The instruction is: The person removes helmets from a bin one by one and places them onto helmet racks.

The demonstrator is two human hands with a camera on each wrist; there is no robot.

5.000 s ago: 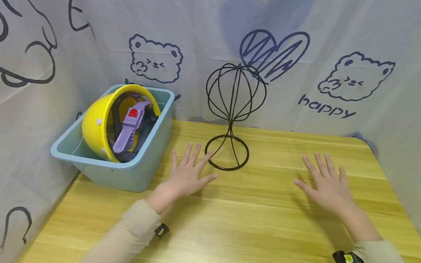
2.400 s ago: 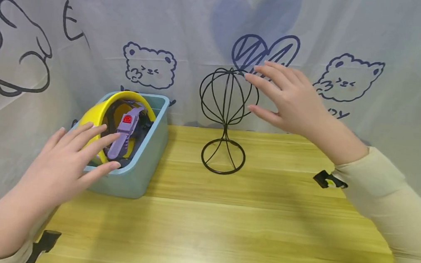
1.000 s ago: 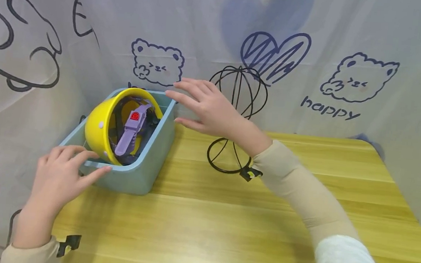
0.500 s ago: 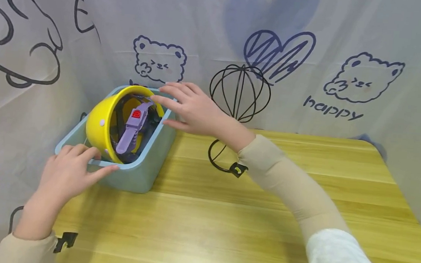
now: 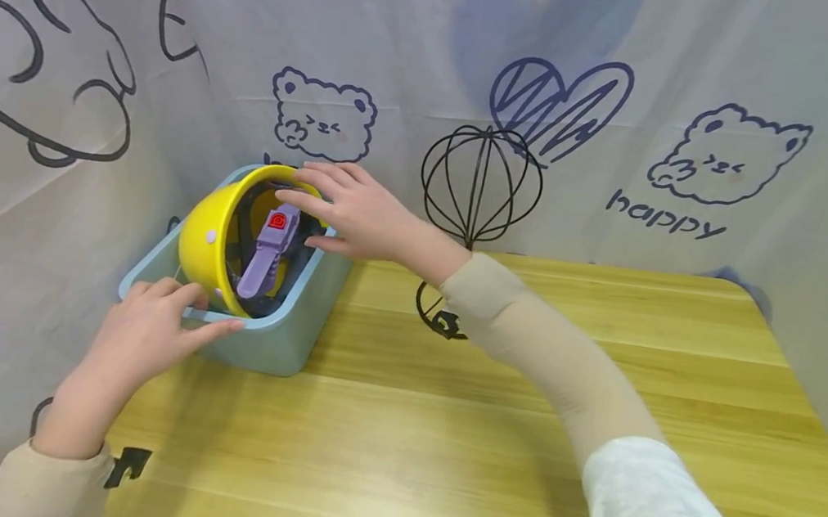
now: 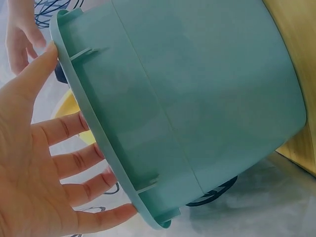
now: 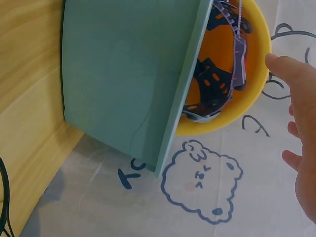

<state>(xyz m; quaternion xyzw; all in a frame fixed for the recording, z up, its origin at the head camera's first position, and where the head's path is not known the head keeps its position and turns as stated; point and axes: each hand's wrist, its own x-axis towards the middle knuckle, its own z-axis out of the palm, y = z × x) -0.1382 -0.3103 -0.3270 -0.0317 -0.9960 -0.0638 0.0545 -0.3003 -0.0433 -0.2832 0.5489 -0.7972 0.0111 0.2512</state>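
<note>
From my head view, the yellow helmet (image 5: 203, 232) sits tipped in the blue bin (image 5: 276, 353), its hollow turned up and to the right, with a purple strap (image 5: 262, 257) lying across the opening. My left hand (image 5: 145, 329) is at the near rim, beside the helmet's lower edge; my right hand (image 5: 362, 214) hangs over the far side of the helmet's mouth. The wire stand (image 5: 479, 182) rises on the tabletop (image 5: 384, 436) behind my right forearm. I judge this to be the reaching step, with no grip made.

From my left wrist, the fingers are spread and fairly straight, closed round nothing, with their tips hidden behind the bin's rim; I can't tell whether they touch the helmet.

From my right wrist, the fingers are loose and hold nothing. My thumb tip appears at the helmet's edge, but contact is unclear. The next move, I think, calls for both hands to close on opposite edges, avoiding the strap and dark inner harness (image 7: 213, 81).
</note>
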